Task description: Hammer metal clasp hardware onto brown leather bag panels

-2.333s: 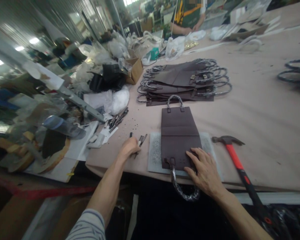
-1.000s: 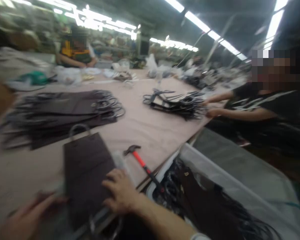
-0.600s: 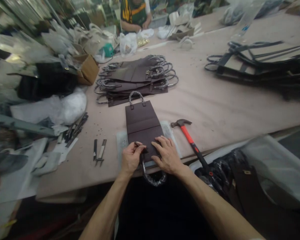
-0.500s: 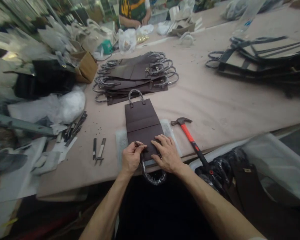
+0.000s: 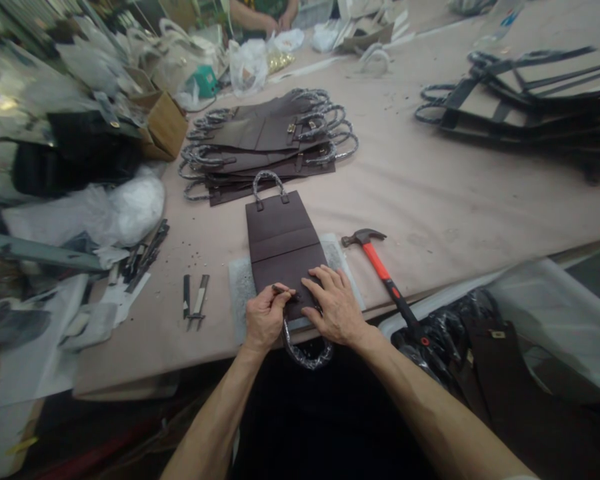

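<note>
A dark brown bag panel (image 5: 285,233) with wrapped handles at both ends lies over a pale slab (image 5: 240,300) at the table's front edge. My left hand (image 5: 266,315) pinches a small dark tool (image 5: 279,289), its tip over the panel's near part; what kind of tool is unclear. My right hand (image 5: 333,300) rests on the panel's near right part, fingers spread. The near handle (image 5: 307,360) hangs over the edge between my hands. To the right lies a hammer (image 5: 377,260) with a red and black grip.
Behind the panel is a stack of brown bag pieces (image 5: 275,133). Two pronged tools (image 5: 196,300) lie left. Black-edged pieces (image 5: 505,107) are at the back right, a plastic-lined bin (image 5: 555,320) at the right. A person's hands (image 5: 275,25) show across the table.
The view has shifted slightly, so the table's far things sit a little higher. My hands stay in nearly the same places on the panel.
</note>
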A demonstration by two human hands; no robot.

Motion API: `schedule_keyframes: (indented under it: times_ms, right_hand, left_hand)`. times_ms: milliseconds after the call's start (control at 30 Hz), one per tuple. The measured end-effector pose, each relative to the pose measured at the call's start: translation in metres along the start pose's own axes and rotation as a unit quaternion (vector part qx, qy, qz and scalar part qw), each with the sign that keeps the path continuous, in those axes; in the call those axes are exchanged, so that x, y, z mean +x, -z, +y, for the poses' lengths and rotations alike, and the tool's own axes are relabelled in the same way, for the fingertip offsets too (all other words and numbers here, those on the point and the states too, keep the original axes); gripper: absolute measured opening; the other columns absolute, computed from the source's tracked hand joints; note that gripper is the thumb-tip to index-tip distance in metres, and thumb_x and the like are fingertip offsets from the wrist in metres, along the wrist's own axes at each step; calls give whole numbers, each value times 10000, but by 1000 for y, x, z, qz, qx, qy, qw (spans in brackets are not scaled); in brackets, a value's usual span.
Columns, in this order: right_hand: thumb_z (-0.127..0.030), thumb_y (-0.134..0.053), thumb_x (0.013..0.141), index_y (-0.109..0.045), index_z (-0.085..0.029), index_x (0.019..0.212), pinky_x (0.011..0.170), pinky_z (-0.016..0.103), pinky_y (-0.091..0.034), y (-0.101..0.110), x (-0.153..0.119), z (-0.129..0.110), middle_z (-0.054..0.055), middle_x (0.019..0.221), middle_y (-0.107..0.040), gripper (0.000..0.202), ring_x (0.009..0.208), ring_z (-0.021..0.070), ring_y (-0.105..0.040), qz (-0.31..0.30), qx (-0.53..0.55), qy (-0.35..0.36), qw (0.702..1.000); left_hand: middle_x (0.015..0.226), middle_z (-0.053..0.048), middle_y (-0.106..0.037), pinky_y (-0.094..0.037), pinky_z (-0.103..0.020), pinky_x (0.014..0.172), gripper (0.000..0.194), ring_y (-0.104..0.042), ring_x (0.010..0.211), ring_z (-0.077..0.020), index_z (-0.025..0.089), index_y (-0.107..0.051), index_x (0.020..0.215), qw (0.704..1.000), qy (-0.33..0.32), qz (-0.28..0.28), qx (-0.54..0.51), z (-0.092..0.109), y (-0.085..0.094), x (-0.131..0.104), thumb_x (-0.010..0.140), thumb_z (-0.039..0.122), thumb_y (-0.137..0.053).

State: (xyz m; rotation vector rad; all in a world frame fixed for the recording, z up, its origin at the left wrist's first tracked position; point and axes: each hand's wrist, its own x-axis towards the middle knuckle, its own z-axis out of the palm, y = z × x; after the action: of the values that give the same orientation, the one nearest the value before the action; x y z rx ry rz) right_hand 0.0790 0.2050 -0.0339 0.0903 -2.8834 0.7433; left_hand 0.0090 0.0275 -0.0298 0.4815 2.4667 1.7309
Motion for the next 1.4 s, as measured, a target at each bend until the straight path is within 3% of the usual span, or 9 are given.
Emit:
schedule_keyframes:
  times_ms: [367, 500, 633, 767, 1000, 1167, 1233, 1333, 1400]
  right_hand:
    - [-384, -745, 860, -552, -185, 1401, 1221, 626, -233, -1, 0, 4, 152, 1493, -467, 608, 1445, 368, -340, -1, 34, 18, 999]
    - [-346, -665, 908, -570, -123, 1356, 1169, 499, -387, 16, -3, 25, 177, 1441, -499, 510, 1366, 313, -448, 70, 97, 24, 993]
    - [-291, -596, 918, -603, -81, 1276, 1119, 473, -418, 46, -18, 63, 194, 1320, -566, 415, 1248, 329, -513, 148, -20, -107, 983]
    - [-305, -604, 889, -629, -87, 1156, 971, 472, -458, 68, -35, 89, 205, 1154, -584, 345, 1087, 357, -545, 16, -120, -278, 953]
    - [-156, -569, 727, -535, -166, 882, 636, 290, -448, 84, -13, 74, 32, 752, -497, 159, 690, 178, -498, -58, 282, -455, 843]
    - [-318, -460, 865, -407, -215, 826, 432, 225, -327, 108, -2, 28, -36, 675, -431, 122, 467, 99, -348, -65, 378, -428, 818]
    - [-468, -424, 948, -428, -219, 827, 431, 225, -307, 121, -9, 6, -40, 644, -445, 277, 458, 105, -377, -1, 321, -356, 877]
    - [-527, -411, 1001, -525, -201, 817, 479, 252, -307, 137, -25, -20, -18, 569, -495, 392, 477, 133, -458, 75, 116, -139, 981]
    - [-462, -372, 1044, -542, -196, 795, 479, 274, -266, 142, -33, -30, -9, 546, -516, 402, 449, 135, -450, 62, -17, -7, 998]
  left_hand:
    - [926, -11, -771, -584, -227, 790, 144, -735, 814, -150, 203, -728, 936, 985, -162, -8, 58, -12, -4, -4, 952, 216, -585]
    - [936, 7, -771, -571, -179, 788, 136, -737, 822, -121, 203, -719, 966, 978, -197, -10, 63, -15, -4, -3, 959, 155, -592]
    - [940, 6, -770, -576, -170, 813, 117, -743, 853, -121, 198, -708, 970, 976, -211, -12, 45, -17, -6, -3, 961, 146, -603]
    - [937, 3, -770, -585, -177, 829, 117, -744, 858, -124, 197, -702, 980, 976, -214, -18, 36, -19, -7, -4, 965, 146, -598]
    - [920, 12, -764, -588, -183, 807, 120, -739, 845, -124, 208, -687, 970, 979, -202, -26, 17, -18, -8, -3, 965, 148, -584]
    - [915, -3, -755, -592, -205, 804, 110, -736, 832, -138, 202, -673, 967, 975, -221, -22, 23, -21, -12, -3, 977, 159, -572]
    - [914, -13, -755, -598, -216, 790, 117, -738, 822, -147, 199, -674, 986, 971, -236, -13, 34, -24, -14, -3, 978, 157, -565]
    - [927, -34, -759, -608, -234, 771, 134, -741, 813, -163, 190, -676, 1020, 963, -266, 0, 51, -28, -15, -3, 984, 161, -550]
    - [896, -44, -754, -608, -243, 736, 141, -737, 779, -172, 183, -677, 1022, 958, -278, 4, 66, -30, -16, -3, 989, 167, -541]
